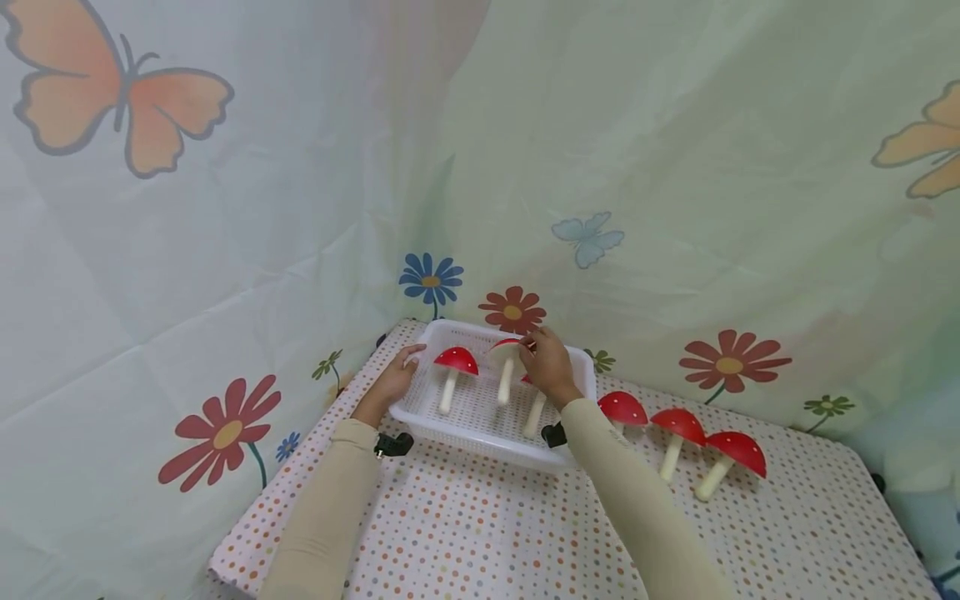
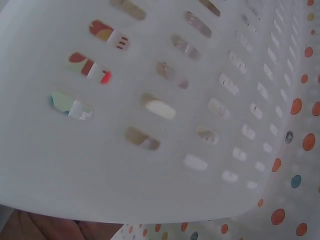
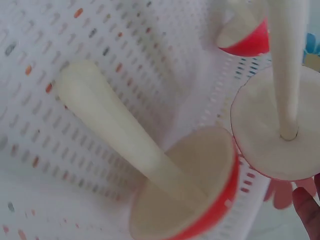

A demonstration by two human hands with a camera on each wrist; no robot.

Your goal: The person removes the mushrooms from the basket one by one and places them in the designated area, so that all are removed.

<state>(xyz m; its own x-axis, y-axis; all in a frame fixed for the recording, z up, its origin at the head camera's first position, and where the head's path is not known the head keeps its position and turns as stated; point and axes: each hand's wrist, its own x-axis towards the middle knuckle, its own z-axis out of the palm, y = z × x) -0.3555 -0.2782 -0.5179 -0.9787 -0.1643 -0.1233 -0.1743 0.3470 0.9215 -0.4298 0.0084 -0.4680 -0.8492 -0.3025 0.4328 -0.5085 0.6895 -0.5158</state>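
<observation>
A white plastic basket with perforated walls sits on the table. My left hand grips its left rim; in the left wrist view part of that hand shows beyond the rim. Over the basket, my right hand pinches the edge of a red-capped toy mushroom, whose pale stem points down toward me. One toy mushroom lies to its left inside the basket. Another mushroom is on the right, its cap partly hidden by the right hand; the right wrist view shows its pale stem close up.
Right of the basket, several more red-capped mushrooms lie in a row on the dotted tablecloth. A patterned curtain with flowers and butterflies hangs behind the table. Dark wrist cameras sit on both forearms.
</observation>
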